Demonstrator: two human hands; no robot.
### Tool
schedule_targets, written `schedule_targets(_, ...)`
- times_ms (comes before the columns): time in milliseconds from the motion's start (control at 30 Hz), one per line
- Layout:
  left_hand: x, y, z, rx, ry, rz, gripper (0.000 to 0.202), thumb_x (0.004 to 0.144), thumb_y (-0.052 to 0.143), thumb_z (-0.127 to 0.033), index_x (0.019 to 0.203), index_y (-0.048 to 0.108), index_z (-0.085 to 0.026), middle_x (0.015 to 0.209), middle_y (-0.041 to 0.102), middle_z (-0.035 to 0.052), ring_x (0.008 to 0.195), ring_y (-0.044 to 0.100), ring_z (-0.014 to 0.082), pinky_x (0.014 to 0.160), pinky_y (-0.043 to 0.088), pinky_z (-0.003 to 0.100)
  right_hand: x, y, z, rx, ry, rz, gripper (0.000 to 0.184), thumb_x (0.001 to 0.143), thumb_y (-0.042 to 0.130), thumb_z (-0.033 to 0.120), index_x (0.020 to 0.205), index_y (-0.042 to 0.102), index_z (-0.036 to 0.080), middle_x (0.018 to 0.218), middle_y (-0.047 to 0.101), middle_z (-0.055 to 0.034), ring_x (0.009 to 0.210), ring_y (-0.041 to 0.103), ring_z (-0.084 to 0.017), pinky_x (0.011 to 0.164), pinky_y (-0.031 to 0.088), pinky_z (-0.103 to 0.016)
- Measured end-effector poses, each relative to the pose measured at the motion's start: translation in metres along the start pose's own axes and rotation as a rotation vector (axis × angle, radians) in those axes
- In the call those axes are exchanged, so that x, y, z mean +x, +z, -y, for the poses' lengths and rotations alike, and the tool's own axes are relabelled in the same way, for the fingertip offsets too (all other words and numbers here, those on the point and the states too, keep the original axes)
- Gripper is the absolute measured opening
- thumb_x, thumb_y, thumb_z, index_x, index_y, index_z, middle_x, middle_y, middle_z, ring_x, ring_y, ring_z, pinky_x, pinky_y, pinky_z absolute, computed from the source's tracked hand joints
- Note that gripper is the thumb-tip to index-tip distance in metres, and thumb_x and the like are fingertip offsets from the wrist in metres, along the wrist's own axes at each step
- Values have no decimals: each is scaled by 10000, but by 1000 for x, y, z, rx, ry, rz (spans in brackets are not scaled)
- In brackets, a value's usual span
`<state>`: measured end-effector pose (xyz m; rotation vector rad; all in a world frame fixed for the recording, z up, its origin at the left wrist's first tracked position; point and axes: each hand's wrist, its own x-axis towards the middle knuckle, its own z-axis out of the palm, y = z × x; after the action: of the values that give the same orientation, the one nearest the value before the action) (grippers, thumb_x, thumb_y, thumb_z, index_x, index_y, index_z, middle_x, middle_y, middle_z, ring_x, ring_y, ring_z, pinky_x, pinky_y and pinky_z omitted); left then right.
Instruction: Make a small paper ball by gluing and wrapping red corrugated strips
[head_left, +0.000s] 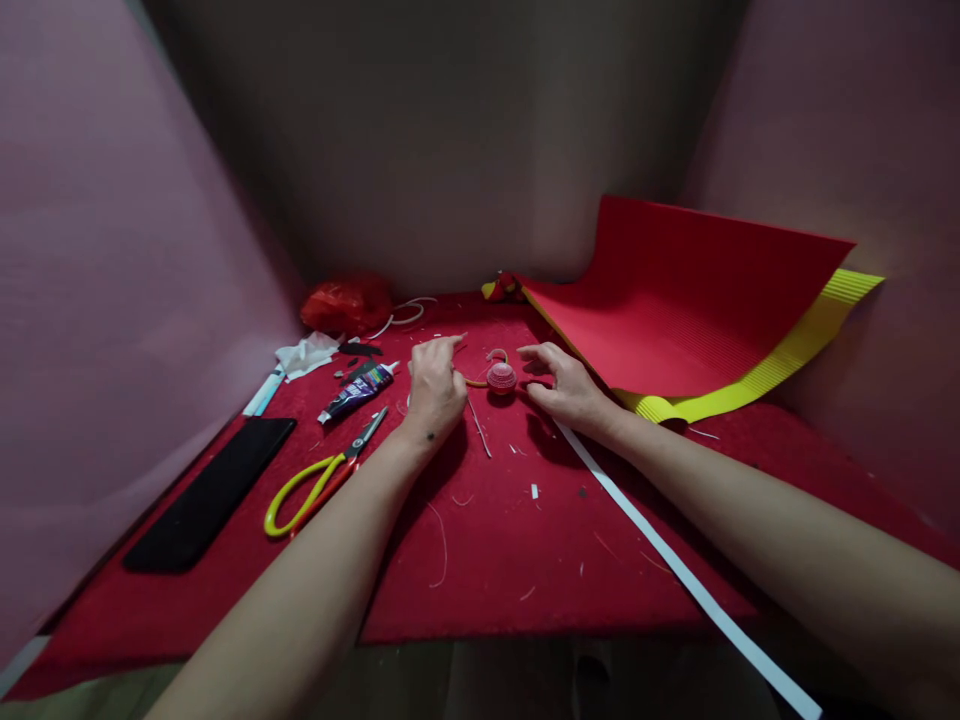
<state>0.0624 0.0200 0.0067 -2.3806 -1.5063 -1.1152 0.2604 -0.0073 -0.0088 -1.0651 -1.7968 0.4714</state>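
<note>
Underneath everything, a red felt cover (525, 570) littered with pale paper trimmings. At the right rear, a big red corrugated sheet (675, 310) curling up against the wall, lying on a yellow corrugated sheet (787, 362) whose edge peeks out along the near side. Running from just under the right wrist to the near right corner, a long white paper strip (675, 568). At the left edge, a flat black slab (210, 492) (phone or tablet, hard to tell). Just right of that, yellow-handled scissors (322, 478), blades closed and pointing away. In the back left corner, a crumpled red plastic bag (349, 303), with a white tissue (306, 353) just in front of it. Left hand (435, 388) palm down, fingertips drawn together in a pinch; cannot tell whether anything thin sits between them. Right hand (566, 388) resting on the felt, fingers loosely spread, holding nothing. Beside the left hand, a dark glue tube (360, 390). Between the two hands, near both, a small pinkish-red ribbed ball (501, 377), a thin orange strip (496, 353) curling around behind it.
</note>
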Motion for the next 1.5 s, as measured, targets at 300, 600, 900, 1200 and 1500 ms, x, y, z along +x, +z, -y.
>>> schedule_targets(300, 1, -8, -5, -44, -47, -138, 347, 768, 445, -72, 1089, 516, -184, 980, 581, 95, 955, 512, 249, 903, 415, 405, -17, -32, 30, -166, -59, 53, 237, 746, 508, 102, 922, 629, 205, 903, 634, -56, 796, 598, -188, 730, 481, -339)
schedule_targets(600, 2, -22, -15, -158, -20, -223, 266, 793, 441, -109, 1030, 542, -177, 938, 590, 84, 959, 525, 236, 931, 403, 406, -71, -40, 53, -615, 263, 240, 84, 785, 544, 216, 821, 595, 160, 823, 616, -128, 681, 566, -226, 571, 371, -338)
schedule_targets(900, 8, -59, -42, -326, 11, -75, 282, 848, 426, -143, 1124, 483, -152, 1039, 602, 110, 955, 588, 194, 866, 469, 363, -86, -44, 55, -529, 275, 191, 217, 665, 521, 27, 819, 596, 160, 777, 636, -75, 682, 560, -184, 602, 386, -292)
schedule_targets(1200, -54, -75, -92, -197, 355, 627, 213, 839, 629, -320, 995, 624, -175, 931, 661, 49, 891, 623, 185, 780, 512, 353, -96, -35, 89, -299, 121, 156, 191, 674, 484, 35, 732, 583, 187, 712, 587, -14, 631, 530, -138, 586, 416, -260)
schedule_targets(1500, -21, -136, -31, -156, 81, 593, 251, 930, 488, -262, 737, 584, -135, 616, 547, -41, 531, 510, 82, 530, 446, 228, -63, -37, 106, 280, 294, 89, 101, 761, 609, 277, 778, 602, 178, 624, 576, 10, 545, 525, -117, 536, 427, -264)
